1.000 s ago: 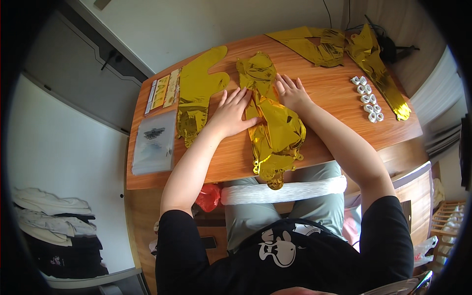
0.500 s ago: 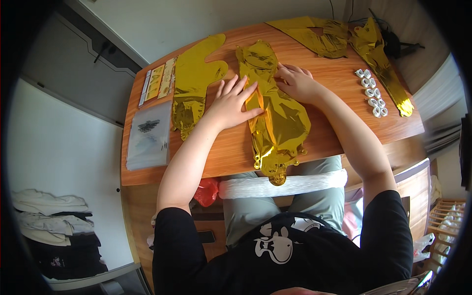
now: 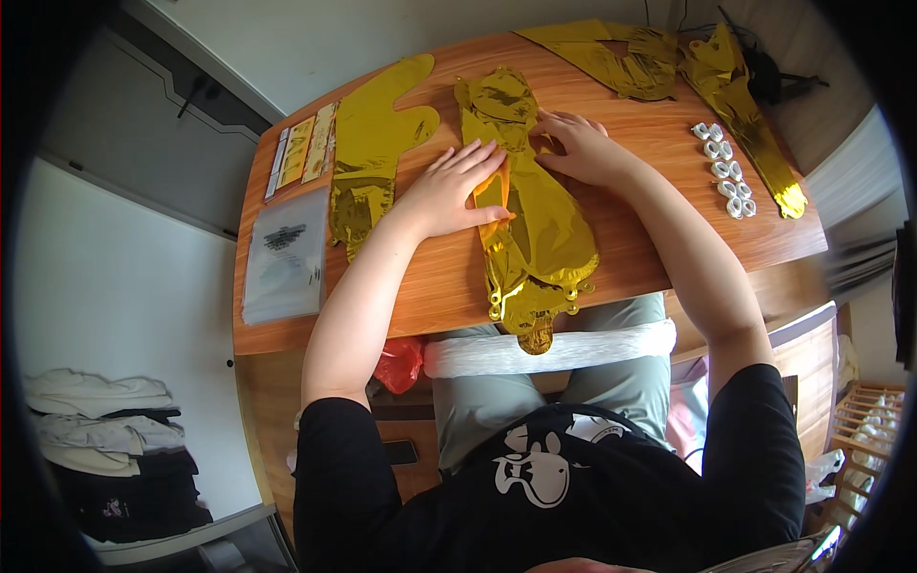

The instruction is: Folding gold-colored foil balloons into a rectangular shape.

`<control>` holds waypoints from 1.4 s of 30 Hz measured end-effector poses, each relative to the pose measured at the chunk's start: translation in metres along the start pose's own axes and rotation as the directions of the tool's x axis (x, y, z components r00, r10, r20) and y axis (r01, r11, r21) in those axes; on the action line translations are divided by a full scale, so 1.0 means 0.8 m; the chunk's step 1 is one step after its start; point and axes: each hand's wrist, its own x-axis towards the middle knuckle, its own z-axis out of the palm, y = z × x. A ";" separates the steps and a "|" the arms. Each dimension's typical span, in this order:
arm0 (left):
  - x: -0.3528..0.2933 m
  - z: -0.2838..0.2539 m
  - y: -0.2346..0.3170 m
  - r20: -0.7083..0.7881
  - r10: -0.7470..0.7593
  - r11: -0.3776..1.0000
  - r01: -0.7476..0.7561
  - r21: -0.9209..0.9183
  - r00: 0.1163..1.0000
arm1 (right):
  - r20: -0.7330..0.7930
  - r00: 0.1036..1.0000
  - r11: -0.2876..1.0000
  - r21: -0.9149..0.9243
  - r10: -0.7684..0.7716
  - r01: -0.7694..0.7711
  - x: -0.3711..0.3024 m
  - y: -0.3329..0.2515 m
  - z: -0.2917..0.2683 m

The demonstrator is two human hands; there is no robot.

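Note:
A flat gold foil balloon [image 3: 549, 224] lies lengthwise before me, folded inward along its left side. Its lower tab hangs past the table's near edge. My left hand [image 3: 454, 191] rests flat on the left fold, fingers side by side and thumb apart, pressing the foil. At the upper right edge, my right hand [image 3: 583, 148] touches the foil with bent fingers and the thumb spread from them. Left of this balloon lies another flat gold foil balloon [image 3: 368, 143], partly behind my left forearm.
Clear plastic bags [image 3: 287, 258] and printed cards [image 3: 304, 153] are at the table's left. Several small white rolls [image 3: 731, 172] stand in rows at the right, near more gold foil [image 3: 635, 67] at the back. A white plastic bundle [image 3: 554, 350] lies across my lap.
My left hand has drawn its fingers together and shifted slightly on the fold, which now lies flatter. The right hand stays at the foil's right edge. The whole view has shifted a little.

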 end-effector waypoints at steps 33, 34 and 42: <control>0.001 0.009 -0.013 -0.032 0.017 1.000 -0.017 0.002 0.999 | -0.057 0.689 0.690 -0.112 -0.722 0.715 -0.062 -0.085 0.044; 0.002 0.008 -0.014 -0.036 0.018 1.000 -0.017 0.012 0.999 | -0.054 0.681 0.682 -0.102 -0.731 0.724 -0.062 -0.085 0.043; 0.009 0.004 -0.047 -0.096 -0.186 0.718 0.068 -0.693 0.978 | -0.040 0.672 0.673 -0.019 -0.739 0.739 -0.063 -0.085 0.047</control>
